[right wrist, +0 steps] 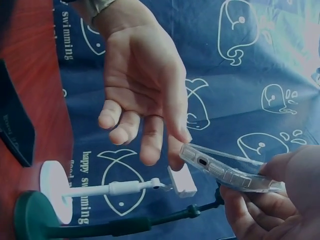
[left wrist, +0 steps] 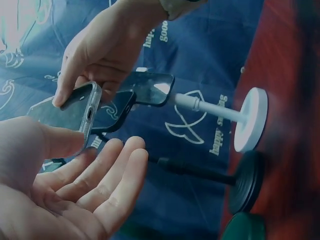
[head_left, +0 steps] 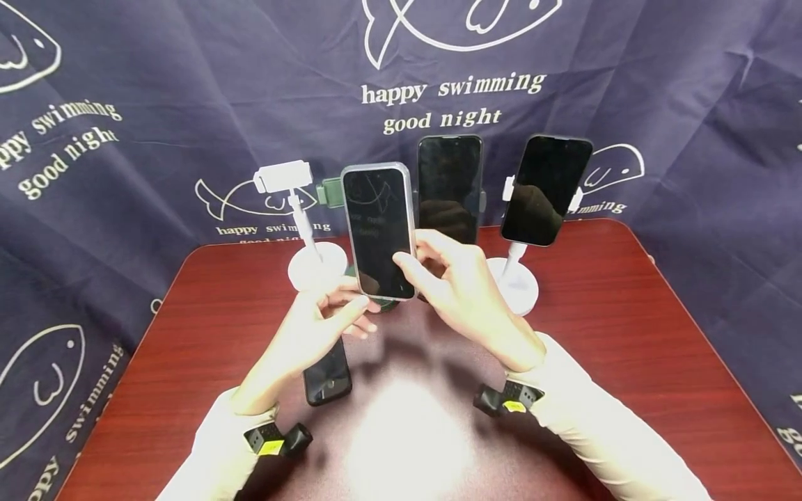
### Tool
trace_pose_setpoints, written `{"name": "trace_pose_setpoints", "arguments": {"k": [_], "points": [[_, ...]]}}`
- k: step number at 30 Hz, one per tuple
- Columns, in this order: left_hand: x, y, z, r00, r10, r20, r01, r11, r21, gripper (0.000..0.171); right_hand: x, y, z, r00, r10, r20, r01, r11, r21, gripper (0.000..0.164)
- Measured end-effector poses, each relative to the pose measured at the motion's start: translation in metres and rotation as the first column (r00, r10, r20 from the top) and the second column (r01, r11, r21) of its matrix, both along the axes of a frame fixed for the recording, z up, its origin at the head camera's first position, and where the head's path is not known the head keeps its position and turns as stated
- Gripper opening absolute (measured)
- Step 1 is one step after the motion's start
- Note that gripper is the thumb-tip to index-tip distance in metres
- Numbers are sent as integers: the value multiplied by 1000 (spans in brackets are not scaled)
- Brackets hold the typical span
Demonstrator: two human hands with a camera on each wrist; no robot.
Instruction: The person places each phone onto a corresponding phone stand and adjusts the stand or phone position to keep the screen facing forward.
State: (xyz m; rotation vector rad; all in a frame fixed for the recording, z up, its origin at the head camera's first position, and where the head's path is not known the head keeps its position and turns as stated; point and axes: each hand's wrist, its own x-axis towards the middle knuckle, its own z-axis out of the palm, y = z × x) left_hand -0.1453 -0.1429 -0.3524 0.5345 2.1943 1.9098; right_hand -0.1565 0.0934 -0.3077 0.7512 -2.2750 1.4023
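A smartphone in a clear case (head_left: 379,223) is held up, tilted slightly, with its dark screen toward me. My right hand (head_left: 460,289) grips its right side, thumb over the front edge and fingers behind. At its lower left corner, my left hand (head_left: 319,320) pinches the case between thumb and index finger; the other fingers spread loosely below. The clear case (right wrist: 225,170) shows its side cutout in the right wrist view. Directly behind is a green phone stand (head_left: 332,193), mostly hidden by the phone. Under my left hand another dark phone (head_left: 328,376) lies on the table.
On the left stands a white phone stand (head_left: 307,229) with a raised clamp. A black phone (head_left: 450,181) is mounted behind my right hand, on a black stand (left wrist: 200,172). Another phone (head_left: 546,191) sits in a white stand (head_left: 515,285) at right. A printed cloth (head_left: 263,83) hangs behind the table.
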Motion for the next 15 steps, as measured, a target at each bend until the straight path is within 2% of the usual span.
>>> {"name": "trace_pose_setpoints", "arguments": {"k": [4,9,12,15], "points": [[-10,-8,7,997,61,-38,-61,998,-25,30,-7,-6,6,999,-26,26,27,999,-20,16],[-26,-16,20,987,132,-87,-133,991,-6,25,-14,-13,12,997,-63,38,65,997,-37,17],[-34,-19,30,973,187,-132,-191,982,-15,24,-17,-17,16,997,-69,37,70,997,-38,16],[-41,-20,40,950,253,-181,-260,965,-18,25,-20,-21,18,997,-72,27,73,997,-29,15]]}}
